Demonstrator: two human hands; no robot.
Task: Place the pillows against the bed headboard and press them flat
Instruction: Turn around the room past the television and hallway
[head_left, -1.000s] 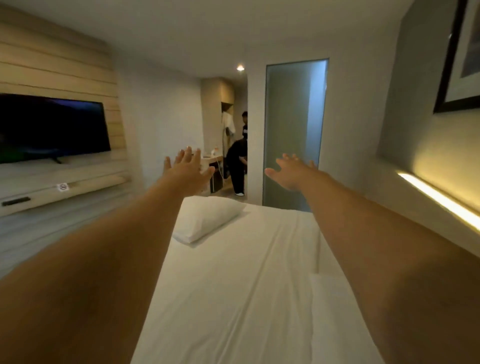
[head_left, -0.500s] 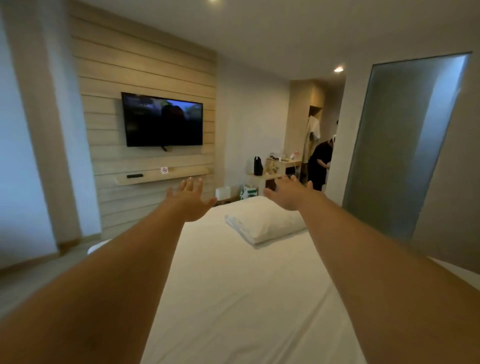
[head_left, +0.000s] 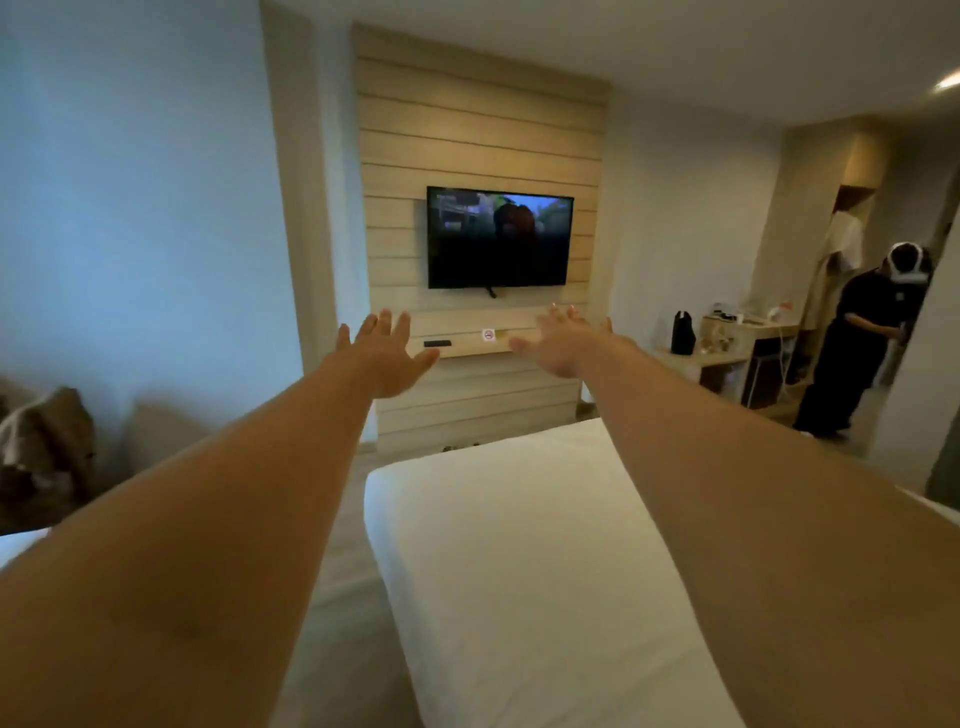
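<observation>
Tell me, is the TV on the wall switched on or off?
On. The TV shows a dim picture across the upper part of its screen; the lower part is dark.

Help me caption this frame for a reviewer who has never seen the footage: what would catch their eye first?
Two bare arms stretch forward from the bottom corners, the left hand and right hand open and empty in mid-air. Behind them, a lit television hangs on a slatted wood panel at centre. Below lies a white bed with no pillow in view, and a person in black stands at the far right.
</observation>
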